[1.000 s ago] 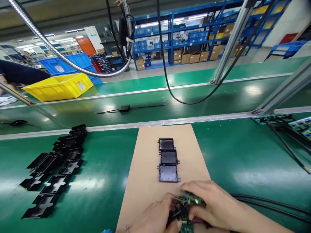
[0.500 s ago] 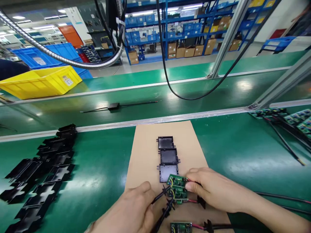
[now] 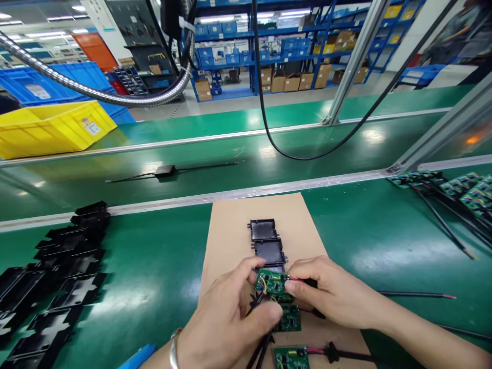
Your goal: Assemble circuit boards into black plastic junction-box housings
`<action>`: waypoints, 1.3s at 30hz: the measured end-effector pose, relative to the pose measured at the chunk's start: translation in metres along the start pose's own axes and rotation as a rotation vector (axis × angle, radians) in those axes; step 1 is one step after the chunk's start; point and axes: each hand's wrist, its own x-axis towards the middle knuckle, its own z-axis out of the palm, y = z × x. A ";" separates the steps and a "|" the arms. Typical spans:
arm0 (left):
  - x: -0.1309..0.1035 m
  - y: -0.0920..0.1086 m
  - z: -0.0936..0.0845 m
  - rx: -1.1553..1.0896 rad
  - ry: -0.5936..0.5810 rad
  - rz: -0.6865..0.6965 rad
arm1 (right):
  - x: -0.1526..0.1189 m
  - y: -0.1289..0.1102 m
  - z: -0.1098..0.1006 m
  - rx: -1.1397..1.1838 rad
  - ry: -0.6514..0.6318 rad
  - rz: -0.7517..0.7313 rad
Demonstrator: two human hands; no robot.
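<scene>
My right hand (image 3: pixel 323 287) pinches a green circuit board (image 3: pixel 272 283) at its right edge, where a red and black cable leaves it. My left hand (image 3: pixel 234 318) is at the board's left end, thumb and index finger spread around it and the black cables there; whether it touches the board I cannot tell. Beneath lies a second circuit board (image 3: pixel 291 319), partly covered, and nearer me a third circuit board (image 3: pixel 292 357). Beyond the hands, black plastic cases (image 3: pixel 269 251) stand in a column on a cardboard sheet (image 3: pixel 226 230); the held board and left hand mostly hide the nearest case.
Many black plastic housings (image 3: pixel 73 261) lie on the green bench at left. More circuit boards (image 3: pixel 418 179) with cables sit at far right. A small black box with wires (image 3: pixel 165 170) lies beyond the metal rail. A yellow bin (image 3: pixel 54 128) stands back left; a black cable (image 3: pixel 265 118) hangs ahead.
My right hand has lifted one board off the other and moved it slightly forward, over the nearest case. My left hand has moved forward and right, and its fingers have spread.
</scene>
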 end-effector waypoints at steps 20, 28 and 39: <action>0.036 -0.024 -0.003 0.174 0.131 -0.040 | 0.026 0.007 -0.012 -0.229 0.186 0.055; 0.034 -0.007 0.009 0.252 0.237 -0.056 | 0.032 -0.013 0.024 -0.728 0.540 -0.205; 0.033 -0.016 -0.001 0.084 0.054 -0.119 | 0.031 0.010 0.008 -0.779 0.280 -0.341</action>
